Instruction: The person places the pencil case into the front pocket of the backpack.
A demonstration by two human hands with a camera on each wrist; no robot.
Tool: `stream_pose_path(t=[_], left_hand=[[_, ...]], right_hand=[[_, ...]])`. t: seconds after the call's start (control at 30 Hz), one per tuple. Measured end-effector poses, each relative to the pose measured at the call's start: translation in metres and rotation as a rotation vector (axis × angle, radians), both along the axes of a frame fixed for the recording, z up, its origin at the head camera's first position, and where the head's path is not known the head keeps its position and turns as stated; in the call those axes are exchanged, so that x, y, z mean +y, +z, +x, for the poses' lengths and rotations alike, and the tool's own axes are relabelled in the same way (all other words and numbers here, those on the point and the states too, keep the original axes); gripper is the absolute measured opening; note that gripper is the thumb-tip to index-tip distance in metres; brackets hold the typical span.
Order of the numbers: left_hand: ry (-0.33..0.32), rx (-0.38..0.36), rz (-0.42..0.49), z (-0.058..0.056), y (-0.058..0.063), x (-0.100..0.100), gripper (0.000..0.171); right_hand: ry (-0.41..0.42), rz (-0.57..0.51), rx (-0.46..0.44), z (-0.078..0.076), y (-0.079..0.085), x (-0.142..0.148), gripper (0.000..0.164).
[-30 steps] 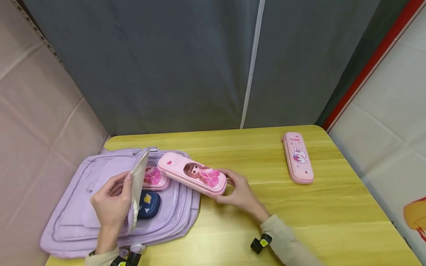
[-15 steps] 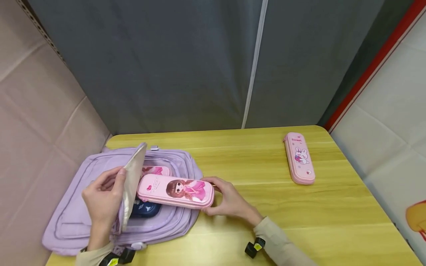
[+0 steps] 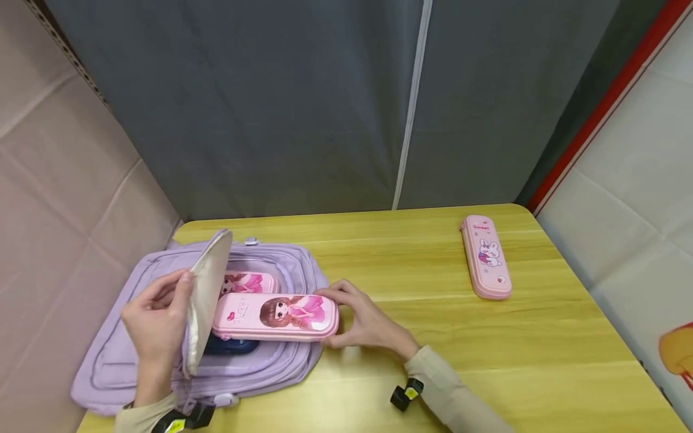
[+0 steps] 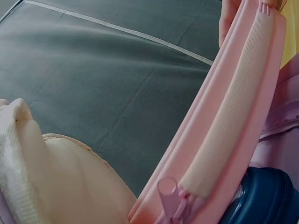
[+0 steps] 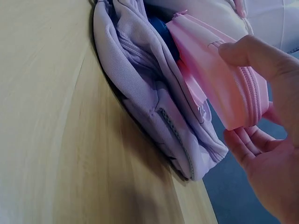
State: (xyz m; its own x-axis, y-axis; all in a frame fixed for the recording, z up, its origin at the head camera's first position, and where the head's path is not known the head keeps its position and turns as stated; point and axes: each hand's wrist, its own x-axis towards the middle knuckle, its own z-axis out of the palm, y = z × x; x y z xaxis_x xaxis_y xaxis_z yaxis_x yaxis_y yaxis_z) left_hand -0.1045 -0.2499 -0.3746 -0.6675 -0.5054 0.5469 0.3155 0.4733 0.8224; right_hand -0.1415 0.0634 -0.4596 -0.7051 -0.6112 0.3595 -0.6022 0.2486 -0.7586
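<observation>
A lilac backpack [image 3: 116, 355] lies flat on the table's left side. My left hand [image 3: 159, 319] pinches the edge of its pocket flap [image 3: 208, 294], whose cream lining faces right. With thumb and fingers my right hand [image 3: 368, 322] grips the right end of a pink pencil case [image 3: 246, 310] printed with a long-haired doll. This case's left end reaches behind the flap, over the pocket opening. Beneath it, partly covered, are another pink doll case [image 3: 265, 281] and a dark blue case [image 3: 233, 347]. The right wrist view shows the held case [image 5: 210, 70] tilted above the bag.
A pink pencil case with a rabbit print [image 3: 486, 257] lies at the table's right side. The yellow wooden table [image 3: 390, 252] ends at a dark grey curtain [image 3: 271, 108]. Pale panels stand at both sides.
My right hand has brought the doll pencil case left and down, turning it nearly level across the pocket. My left hand has drawn the flap further left.
</observation>
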Motion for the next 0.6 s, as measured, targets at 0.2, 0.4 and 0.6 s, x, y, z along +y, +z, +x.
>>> stream_pose_path(t=[0.2, 0.4, 0.6], left_hand=[[-0.017, 0.009, 0.014, -0.003, -0.001, 0.005, 0.017], [-0.019, 0.029, 0.033, -0.002, 0.001, 0.009, 0.016], [-0.009, 0.046, 0.040, 0.000, 0.001, 0.016, 0.016]], right_hand=[[0.033, -0.018, -0.006, 0.000, 0.002, -0.009, 0.084], [0.041, -0.021, 0.014, 0.003, 0.006, -0.022, 0.088], [0.046, -0.114, -0.036, 0.009, 0.003, -0.043, 0.078]])
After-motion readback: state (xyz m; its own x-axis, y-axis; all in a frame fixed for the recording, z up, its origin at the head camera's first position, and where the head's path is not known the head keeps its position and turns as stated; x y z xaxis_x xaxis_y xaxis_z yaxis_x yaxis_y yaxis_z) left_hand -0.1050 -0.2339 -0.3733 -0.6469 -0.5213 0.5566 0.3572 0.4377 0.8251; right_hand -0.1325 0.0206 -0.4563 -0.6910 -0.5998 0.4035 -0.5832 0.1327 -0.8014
